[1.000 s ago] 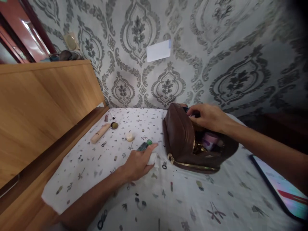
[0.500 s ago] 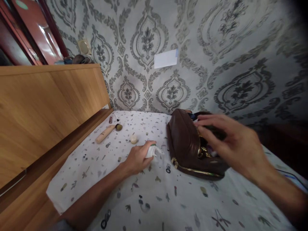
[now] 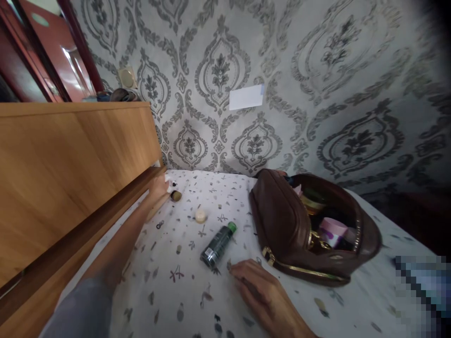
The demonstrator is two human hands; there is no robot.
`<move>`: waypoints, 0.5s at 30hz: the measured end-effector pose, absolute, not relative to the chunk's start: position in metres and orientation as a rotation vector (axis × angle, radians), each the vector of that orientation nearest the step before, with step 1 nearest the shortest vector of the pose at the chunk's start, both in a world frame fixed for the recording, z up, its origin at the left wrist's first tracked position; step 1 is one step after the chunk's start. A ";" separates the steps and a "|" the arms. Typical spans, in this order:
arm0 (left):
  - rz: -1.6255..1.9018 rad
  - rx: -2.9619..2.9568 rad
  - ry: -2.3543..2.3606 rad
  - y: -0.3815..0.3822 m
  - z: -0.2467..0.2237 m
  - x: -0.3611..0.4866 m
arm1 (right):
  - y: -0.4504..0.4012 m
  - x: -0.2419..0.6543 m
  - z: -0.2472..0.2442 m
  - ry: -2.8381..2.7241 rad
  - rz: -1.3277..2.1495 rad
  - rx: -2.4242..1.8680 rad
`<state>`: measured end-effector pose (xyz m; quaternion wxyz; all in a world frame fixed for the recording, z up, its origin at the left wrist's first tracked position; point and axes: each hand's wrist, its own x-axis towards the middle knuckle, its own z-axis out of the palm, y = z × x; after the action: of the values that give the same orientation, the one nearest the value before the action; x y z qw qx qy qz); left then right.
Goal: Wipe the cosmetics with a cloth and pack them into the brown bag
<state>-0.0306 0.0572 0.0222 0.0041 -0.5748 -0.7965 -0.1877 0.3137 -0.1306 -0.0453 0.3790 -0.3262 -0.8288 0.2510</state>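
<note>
My left hand reaches to the far left of the patterned sheet, its fingers drawn together where small items lie; what they hold is hidden. Under that forearm lies a beige tube, partly covered, with a dark olive-gold round cap end. My right hand rests low on the sheet, fingers loosely curled and thumb apart, nothing visible in it. Just beyond its fingertips is a dark bottle with a green cap, lying on its side. A small cream round jar or lid sits farther back.
On the right stands a brown zip bag, open, with a pink-and-white container and other items inside. A wooden board borders the left side; a patterned wall rises behind. A pixelated device lies far right.
My left hand has moved from the middle to the far left; the folded white item it held is no longer plainly visible. My right hand has left the bag. The dark bottle now shows on the sheet.
</note>
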 end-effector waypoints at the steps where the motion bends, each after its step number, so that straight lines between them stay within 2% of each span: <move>1: -0.559 -1.751 -2.558 0.068 0.021 -0.041 | -0.131 0.314 -0.050 -2.089 0.652 -0.858; 8: -0.556 -1.660 -2.810 0.106 -0.009 -0.064 | -0.130 0.317 -0.063 -1.996 0.761 -0.992; 12: -0.765 -1.669 -2.822 0.098 0.000 -0.062 | -0.132 0.316 -0.060 -1.968 0.783 -1.025; 15: -1.056 -1.782 -2.693 0.082 0.017 -0.048 | -0.135 0.317 -0.059 -1.903 0.827 -1.053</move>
<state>-0.0478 0.0818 0.0171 -0.1278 -0.5202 -0.7861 -0.3084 0.3167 -0.1351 -0.0591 0.3961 -0.4156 -0.7509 0.3263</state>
